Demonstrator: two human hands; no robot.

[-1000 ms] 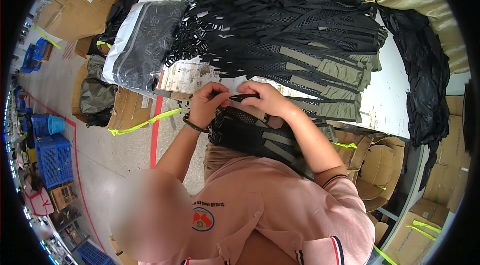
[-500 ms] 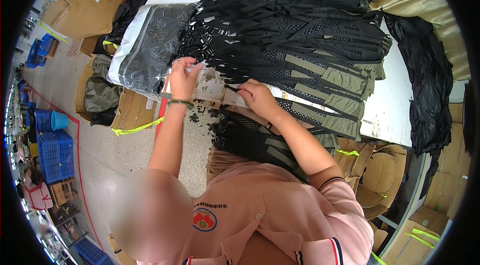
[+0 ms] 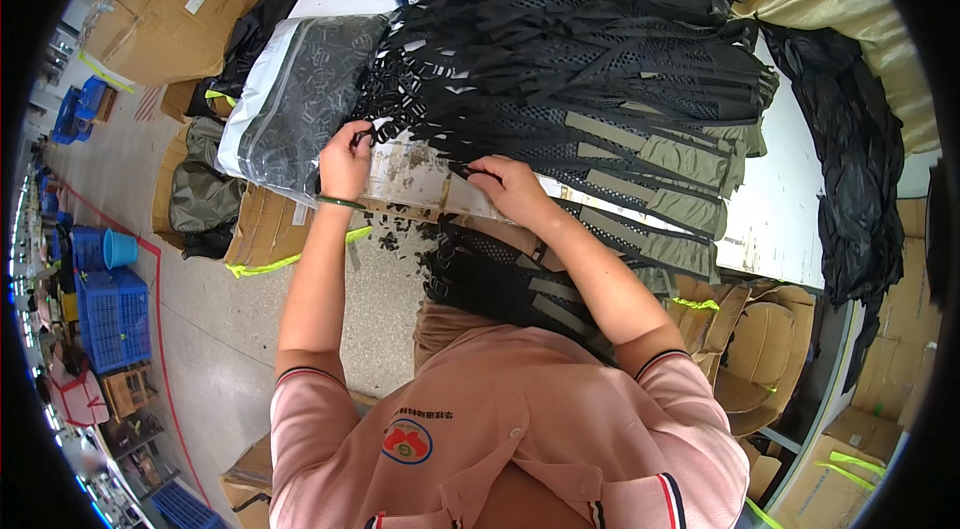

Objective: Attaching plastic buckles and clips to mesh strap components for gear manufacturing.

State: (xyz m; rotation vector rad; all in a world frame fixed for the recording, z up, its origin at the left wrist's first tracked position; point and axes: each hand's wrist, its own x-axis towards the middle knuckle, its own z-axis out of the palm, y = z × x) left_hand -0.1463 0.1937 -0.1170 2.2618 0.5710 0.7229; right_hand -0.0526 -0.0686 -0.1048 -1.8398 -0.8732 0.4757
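Observation:
My left hand (image 3: 345,163) is closed at the near-left edge of the pile, pinching a small black plastic buckle (image 3: 365,137). Loose black buckles (image 3: 398,89) lie heaped just beyond its fingers. To the right, my right hand (image 3: 512,189) is closed in a pinch on the end of a black webbing strap (image 3: 462,171) above the worn near edge of the white table (image 3: 410,169). Beside and beyond that hand lie stacked black mesh pieces (image 3: 600,59) with olive fabric ends (image 3: 690,164), their straps pointing left toward the buckles.
A clear plastic bag of black buckles (image 3: 310,79) rests on the table's left end. Open cardboard boxes (image 3: 265,219) stand below it. Black fabric (image 3: 850,149) hangs over the right end. More black mesh pieces (image 3: 500,279) drape between my body and the table.
My left hand has shifted slightly left and its fingers have closed on a black buckle. The right hand stays nearly in place, with the strap end still in its fingers.

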